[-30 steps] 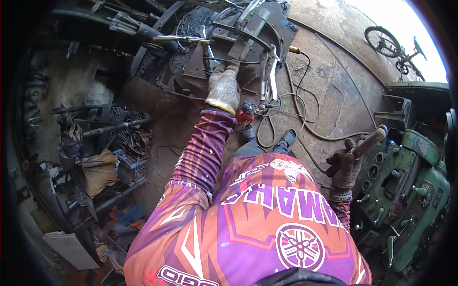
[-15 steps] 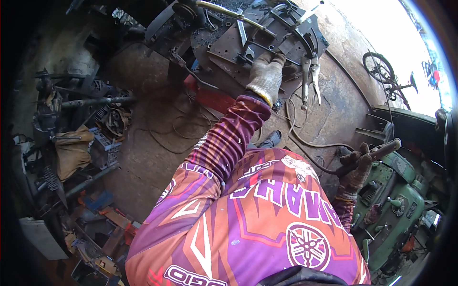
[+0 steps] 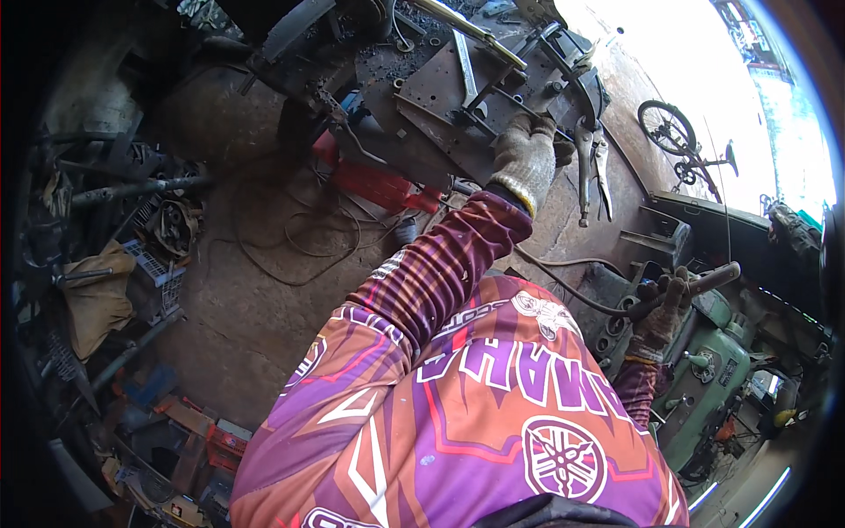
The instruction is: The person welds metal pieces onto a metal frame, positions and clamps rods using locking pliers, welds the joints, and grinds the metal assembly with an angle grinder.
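Observation:
My left hand point(image 3: 526, 158), in a light knitted work glove, is at the near edge of a dark steel bench plate point(image 3: 431, 101). Its fingers are curled in; whatever they hold is hidden. Close beside it, locking pliers point(image 3: 584, 176) hang at the plate's right edge. A spanner point(image 3: 465, 70) lies on the plate to the left, near a long-handled bar point(image 3: 466, 28). Low on the right, my gloved right hand point(image 3: 660, 321) is closed round a dark welding electrode holder point(image 3: 711, 280) trailing a thick cable.
A green machine with levers point(image 3: 704, 374) stands right of my right hand. Cables point(image 3: 299, 273) loop over the floor near a red metal part point(image 3: 370, 185) under the bench. Metal racks and a brown cloth point(image 3: 97, 286) are at left; a bicycle point(image 3: 687, 145) stands far right.
My view has shifted. My left hand has drawn slightly back toward the plate's near edge, and the small flat piece beyond its fingers no longer shows. My right hand keeps the electrode holder.

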The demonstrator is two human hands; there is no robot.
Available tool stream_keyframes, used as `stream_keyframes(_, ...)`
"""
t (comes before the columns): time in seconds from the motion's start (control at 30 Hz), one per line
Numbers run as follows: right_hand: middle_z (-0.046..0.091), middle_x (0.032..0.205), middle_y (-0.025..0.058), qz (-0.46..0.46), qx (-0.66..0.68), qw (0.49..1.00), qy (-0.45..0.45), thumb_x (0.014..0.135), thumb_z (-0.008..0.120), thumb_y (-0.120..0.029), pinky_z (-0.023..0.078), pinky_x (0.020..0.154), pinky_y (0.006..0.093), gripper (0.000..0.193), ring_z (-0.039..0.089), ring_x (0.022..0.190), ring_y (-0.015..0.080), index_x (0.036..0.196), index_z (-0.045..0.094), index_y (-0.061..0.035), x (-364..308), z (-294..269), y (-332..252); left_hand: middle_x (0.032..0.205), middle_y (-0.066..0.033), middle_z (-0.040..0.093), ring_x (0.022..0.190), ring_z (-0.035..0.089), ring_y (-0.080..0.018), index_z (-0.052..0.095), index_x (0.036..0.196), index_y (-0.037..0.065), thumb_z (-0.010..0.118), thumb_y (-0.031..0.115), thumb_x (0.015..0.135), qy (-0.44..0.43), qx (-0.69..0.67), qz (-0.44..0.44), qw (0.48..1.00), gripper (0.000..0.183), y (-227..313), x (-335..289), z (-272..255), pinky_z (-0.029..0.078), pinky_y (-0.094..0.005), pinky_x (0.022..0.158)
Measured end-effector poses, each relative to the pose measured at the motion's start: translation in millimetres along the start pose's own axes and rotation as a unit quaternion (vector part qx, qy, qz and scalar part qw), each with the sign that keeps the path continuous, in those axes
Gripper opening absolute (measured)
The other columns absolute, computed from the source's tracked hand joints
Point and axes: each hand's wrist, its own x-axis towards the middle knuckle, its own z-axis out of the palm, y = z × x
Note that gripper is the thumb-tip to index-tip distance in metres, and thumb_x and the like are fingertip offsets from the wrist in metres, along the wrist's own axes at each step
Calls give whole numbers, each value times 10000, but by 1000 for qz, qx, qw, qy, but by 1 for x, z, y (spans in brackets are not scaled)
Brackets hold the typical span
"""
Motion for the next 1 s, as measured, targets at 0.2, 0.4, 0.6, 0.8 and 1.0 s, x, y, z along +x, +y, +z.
stream_keyframes(0.2,571,857,-3,-35,-69,997,31,891,770,-328,519,528,281,493,578,627,130,1262,532,-106,11,37,-23,834,-89,706,596,688,-160,586,1084,79,585,257,1018,-10,19,-15,1000,190,9,-5,-3,571,-280,536)
stream_keyframes(0.4,581,872,14,-124,-114,983,-76,880,785,-333,530,579,288,460,590,655,123,1204,550,-104,110,10,-78,849,-43,683,613,676,-139,599,1134,74,580,263,1022,-13,50,-6,999,221,6,2,-3,575,-271,572)
stream_keyframes(0.6,567,830,-25,-212,-192,957,-46,913,732,-300,519,648,292,335,587,723,97,1121,615,-65,214,56,-182,859,-78,693,683,712,-192,568,1125,94,581,237,1023,-23,32,-14,999,176,11,-9,-2,597,-306,633)
stream_keyframes(0.8,592,904,-7,-286,-192,919,-193,980,573,-489,455,723,257,506,546,801,93,1230,612,-52,303,139,-233,929,-99,709,769,736,-254,581,1143,104,606,246,1009,25,57,9,998,197,6,-11,-10,631,-397,667)
stream_keyframes(1.0,604,859,37,-676,-246,678,-147,919,643,-138,520,637,319,111,614,765,165,948,643,-31,348,237,-221,919,-64,692,766,742,-250,630,1120,83,625,228,997,125,46,100,986,190,1,-24,-6,642,-394,684)
